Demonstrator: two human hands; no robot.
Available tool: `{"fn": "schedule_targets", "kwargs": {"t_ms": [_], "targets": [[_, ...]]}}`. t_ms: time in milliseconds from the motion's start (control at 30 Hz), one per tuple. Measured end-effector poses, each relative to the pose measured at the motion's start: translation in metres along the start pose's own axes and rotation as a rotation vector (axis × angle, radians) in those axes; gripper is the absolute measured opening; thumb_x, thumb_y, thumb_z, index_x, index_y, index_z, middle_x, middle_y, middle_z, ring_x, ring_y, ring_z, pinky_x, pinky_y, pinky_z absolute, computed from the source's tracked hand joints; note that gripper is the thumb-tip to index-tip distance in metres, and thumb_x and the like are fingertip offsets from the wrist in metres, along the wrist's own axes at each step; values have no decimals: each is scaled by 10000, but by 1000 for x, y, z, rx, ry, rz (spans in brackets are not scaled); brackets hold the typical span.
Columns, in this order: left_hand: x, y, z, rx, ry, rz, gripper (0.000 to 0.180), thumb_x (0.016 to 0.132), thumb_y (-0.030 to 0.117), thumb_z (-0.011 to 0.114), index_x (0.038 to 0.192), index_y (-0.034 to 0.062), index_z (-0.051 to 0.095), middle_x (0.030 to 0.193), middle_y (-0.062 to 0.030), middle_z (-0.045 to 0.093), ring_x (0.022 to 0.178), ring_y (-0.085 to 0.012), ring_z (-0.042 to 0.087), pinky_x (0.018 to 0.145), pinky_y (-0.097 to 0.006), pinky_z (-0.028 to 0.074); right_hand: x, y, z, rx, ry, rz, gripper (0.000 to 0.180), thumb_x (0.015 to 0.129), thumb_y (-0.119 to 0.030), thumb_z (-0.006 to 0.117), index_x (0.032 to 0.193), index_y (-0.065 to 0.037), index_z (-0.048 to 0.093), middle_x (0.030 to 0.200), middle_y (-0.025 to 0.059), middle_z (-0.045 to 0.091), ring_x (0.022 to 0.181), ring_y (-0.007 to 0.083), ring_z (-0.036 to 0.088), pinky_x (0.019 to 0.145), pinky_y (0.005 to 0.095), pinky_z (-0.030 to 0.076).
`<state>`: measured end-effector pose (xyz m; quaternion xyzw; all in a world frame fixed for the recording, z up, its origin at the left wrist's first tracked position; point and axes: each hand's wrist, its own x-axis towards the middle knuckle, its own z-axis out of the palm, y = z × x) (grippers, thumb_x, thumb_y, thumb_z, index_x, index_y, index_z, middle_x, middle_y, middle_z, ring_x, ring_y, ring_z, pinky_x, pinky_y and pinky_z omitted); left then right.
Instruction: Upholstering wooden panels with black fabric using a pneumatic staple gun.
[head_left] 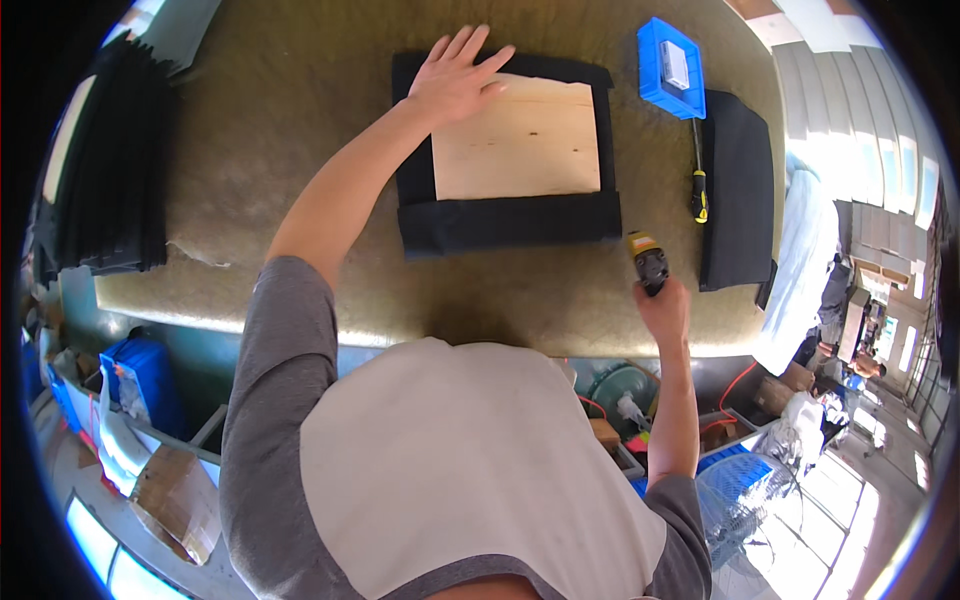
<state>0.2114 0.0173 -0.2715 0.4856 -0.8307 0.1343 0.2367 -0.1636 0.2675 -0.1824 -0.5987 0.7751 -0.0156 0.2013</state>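
A pale plywood panel point(515, 140) lies on the table, framed by black fabric point(510, 222) folded over its edges. My left hand point(458, 80) rests at the panel's far left corner, fingers spread flat across the fabric and wood. In my right hand point(664, 312) is a compact yellow and black staple gun point(650, 262), gripped near the table's front edge. The tool is to the right of the panel's near right corner and apart from it. My fingers hide its handle.
A blue tray point(652, 92) holding a small white box sits at the far right. Beside it lie a screwdriver point(699, 195) and a black-covered panel point(738, 195). Black pieces are stacked point(110, 160) on the left. A fan point(740, 495) stands below the table's right side.
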Motion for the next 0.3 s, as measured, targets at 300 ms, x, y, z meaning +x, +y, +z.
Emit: {"fn": "schedule_targets", "kwargs": {"t_ms": [300], "targets": [[-78, 28, -51, 163, -592, -327, 685, 1002, 559, 492, 1553, 162, 404, 1577, -181, 387, 1416, -392, 412, 1103, -586, 399, 14, -16, 86, 156, 331, -298, 511, 890, -182, 740, 1343, -9, 582, 1273, 180, 570, 1162, 363, 558, 966, 491, 460]]}}
